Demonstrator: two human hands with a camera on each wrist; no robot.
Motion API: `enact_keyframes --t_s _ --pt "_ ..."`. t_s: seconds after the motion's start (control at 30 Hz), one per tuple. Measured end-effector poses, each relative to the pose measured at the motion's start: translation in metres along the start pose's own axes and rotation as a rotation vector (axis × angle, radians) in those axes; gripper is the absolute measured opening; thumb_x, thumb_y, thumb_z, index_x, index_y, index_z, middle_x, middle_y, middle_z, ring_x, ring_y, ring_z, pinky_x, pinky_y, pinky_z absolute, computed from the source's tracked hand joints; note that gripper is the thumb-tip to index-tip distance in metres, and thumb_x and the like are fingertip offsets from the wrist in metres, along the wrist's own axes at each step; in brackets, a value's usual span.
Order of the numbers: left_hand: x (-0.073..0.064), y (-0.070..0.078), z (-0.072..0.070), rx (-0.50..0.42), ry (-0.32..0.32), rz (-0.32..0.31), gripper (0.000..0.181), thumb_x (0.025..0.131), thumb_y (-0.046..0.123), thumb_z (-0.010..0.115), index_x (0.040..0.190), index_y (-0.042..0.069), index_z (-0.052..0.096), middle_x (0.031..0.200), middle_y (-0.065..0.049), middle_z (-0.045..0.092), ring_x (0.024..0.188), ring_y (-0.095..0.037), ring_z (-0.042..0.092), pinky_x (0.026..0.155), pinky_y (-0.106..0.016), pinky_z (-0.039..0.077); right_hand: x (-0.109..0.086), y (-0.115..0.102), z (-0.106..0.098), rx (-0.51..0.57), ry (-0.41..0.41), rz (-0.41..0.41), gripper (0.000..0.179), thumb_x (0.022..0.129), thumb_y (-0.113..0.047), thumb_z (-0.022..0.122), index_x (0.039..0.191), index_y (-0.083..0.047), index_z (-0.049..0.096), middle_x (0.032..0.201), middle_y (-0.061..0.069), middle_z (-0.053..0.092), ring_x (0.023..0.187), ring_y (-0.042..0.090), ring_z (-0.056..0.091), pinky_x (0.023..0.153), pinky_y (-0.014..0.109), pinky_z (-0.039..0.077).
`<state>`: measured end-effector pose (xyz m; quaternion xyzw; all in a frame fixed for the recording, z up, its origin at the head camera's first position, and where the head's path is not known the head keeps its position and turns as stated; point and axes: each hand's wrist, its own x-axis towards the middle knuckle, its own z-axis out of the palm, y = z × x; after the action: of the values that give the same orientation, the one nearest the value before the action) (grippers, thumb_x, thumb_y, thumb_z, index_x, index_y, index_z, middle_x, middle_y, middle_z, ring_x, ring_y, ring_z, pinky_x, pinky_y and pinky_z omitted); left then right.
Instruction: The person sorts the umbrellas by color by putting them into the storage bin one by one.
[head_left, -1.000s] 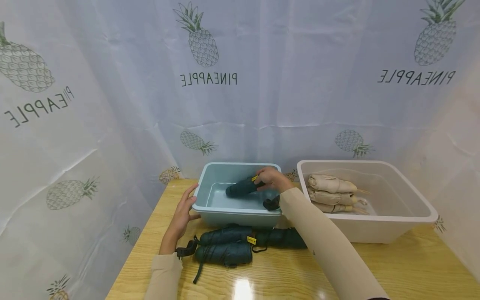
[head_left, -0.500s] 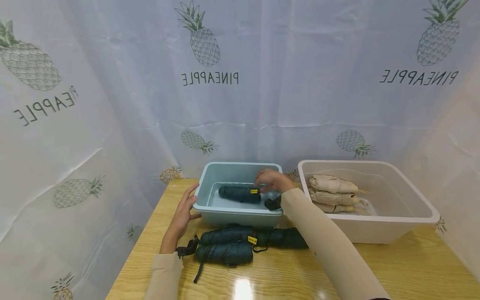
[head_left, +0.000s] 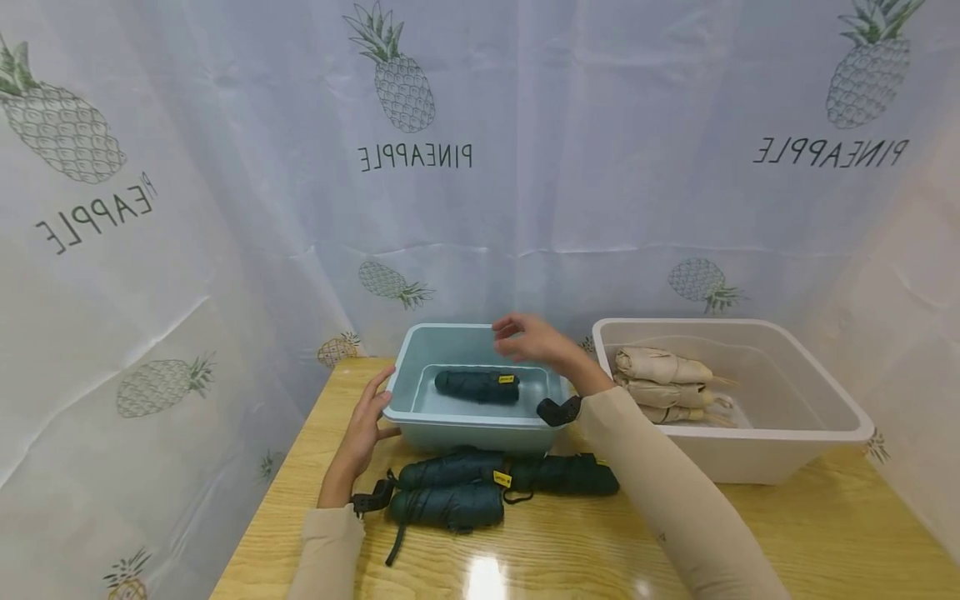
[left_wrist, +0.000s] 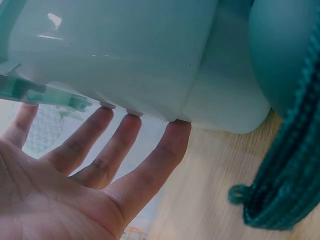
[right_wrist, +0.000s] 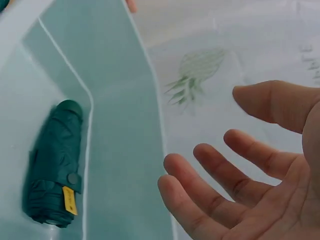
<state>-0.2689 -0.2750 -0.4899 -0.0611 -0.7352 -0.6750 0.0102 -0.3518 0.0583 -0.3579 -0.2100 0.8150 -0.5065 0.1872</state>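
A folded dark green umbrella [head_left: 476, 387] with a yellow tag lies lengthwise on the floor of the light blue bin [head_left: 472, 422]. My right hand [head_left: 536, 340] hovers over the bin's back right part, holding nothing; in the right wrist view its fingers [right_wrist: 215, 197] are spread and loosely bent, apart from the umbrella [right_wrist: 55, 170]. My left hand [head_left: 365, 421] touches the bin's left side. Seen from the left wrist, its fairly straight fingers [left_wrist: 150, 175] rest their tips against the bin wall [left_wrist: 115, 60]. More green umbrellas [head_left: 447, 507] lie on the table in front of the bin.
A larger off-white bin [head_left: 757, 436] stands to the right, with several beige folded umbrellas [head_left: 663, 367] stacked at its left end. Behind both bins hangs a pineapple-print curtain [head_left: 525, 208]. Below is a wooden table [head_left: 570, 542].
My right hand has let go of the green umbrella, which now lies straight in the blue bin, and has risen up and back. My left hand has stayed at the bin's side.
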Motion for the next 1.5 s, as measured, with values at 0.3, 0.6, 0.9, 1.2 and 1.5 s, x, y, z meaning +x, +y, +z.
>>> enact_keyframes --t_s 0.3,0.6,0.9,1.2,1.5 --pt "-0.001 -0.004 0.000 -0.006 0.003 -0.008 0.052 0.110 0.038 0.039 0.160 0.029 0.030 0.163 -0.014 0.028 0.142 -0.049 0.041 0.097 -0.072 0.047 -0.064 0.012 0.007 -0.036 0.097 -0.325 0.032 0.103 -0.020 0.062 0.134 -0.010 0.058 0.130 0.014 0.062 0.116 0.031 0.064 0.097 0.043 0.055" --pt "-0.001 -0.002 0.000 0.000 0.004 -0.004 0.052 0.111 0.038 0.037 0.161 0.027 0.029 0.165 -0.013 0.026 0.144 -0.048 0.039 0.097 -0.073 0.047 -0.144 0.059 0.021 0.087 -0.080 -0.474 0.026 0.102 -0.002 0.058 0.128 0.001 0.058 0.114 0.020 0.065 0.102 0.019 0.070 0.088 0.033 0.059" --pt "0.002 0.002 -0.001 -0.001 0.010 -0.005 0.053 0.110 0.039 0.037 0.161 0.028 0.029 0.164 -0.013 0.026 0.144 -0.048 0.039 0.099 -0.074 0.045 -0.181 0.112 0.031 -0.101 0.061 -0.318 0.029 0.100 -0.012 0.065 0.127 -0.002 0.061 0.118 0.022 0.064 0.096 0.010 0.068 0.082 0.029 0.058" --pt "0.002 -0.003 0.000 -0.007 0.004 -0.004 0.052 0.110 0.037 0.037 0.161 0.028 0.029 0.165 -0.012 0.025 0.142 -0.047 0.040 0.098 -0.073 0.046 -0.187 0.139 0.039 -0.382 0.218 -0.200 0.049 0.091 -0.010 0.075 0.137 -0.005 0.058 0.130 0.017 0.061 0.079 -0.003 0.059 0.067 0.023 0.053" --pt "0.002 -0.001 0.000 0.001 0.012 -0.008 0.052 0.110 0.038 0.037 0.161 0.029 0.030 0.164 -0.012 0.027 0.141 -0.046 0.042 0.098 -0.073 0.046 -0.182 0.148 0.047 -0.672 0.287 -0.111 0.068 0.083 -0.018 0.084 0.143 -0.005 0.056 0.134 0.016 0.065 0.116 0.032 0.065 0.095 0.052 0.054"
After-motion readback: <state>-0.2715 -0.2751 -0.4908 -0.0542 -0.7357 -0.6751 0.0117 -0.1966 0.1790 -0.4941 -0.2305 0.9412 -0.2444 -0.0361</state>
